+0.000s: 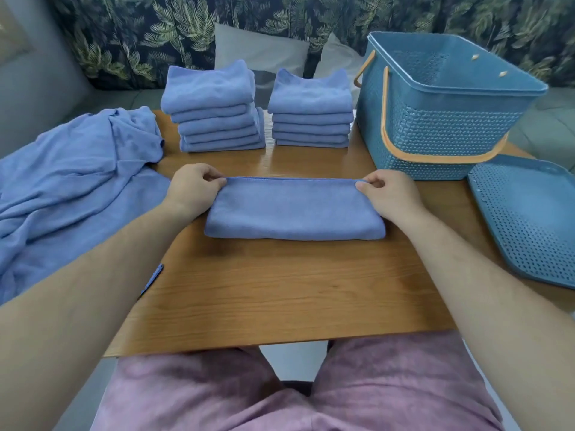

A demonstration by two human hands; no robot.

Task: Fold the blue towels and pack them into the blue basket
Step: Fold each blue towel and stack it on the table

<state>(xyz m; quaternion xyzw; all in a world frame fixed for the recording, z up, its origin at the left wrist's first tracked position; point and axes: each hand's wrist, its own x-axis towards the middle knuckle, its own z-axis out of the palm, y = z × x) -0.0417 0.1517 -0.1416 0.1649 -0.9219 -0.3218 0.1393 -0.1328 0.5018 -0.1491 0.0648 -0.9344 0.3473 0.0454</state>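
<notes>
Centrally, the left hand [193, 185] and right hand [386, 191] each pinched a far corner of one folded towel [294, 209], a soft oblong lying flat on the wooden surface [280, 300]. Behind it stood two stacks of folded towels, five in the left stack [214, 110] and five in the right stack [311, 112], with a rumpled heap of unfolded towels [71, 181] at the left edge. Rightward sat the woven-textured blue basket [441, 113], rectangular with two orange handles, its perforated lid [529, 219] lying flat beside it.
</notes>
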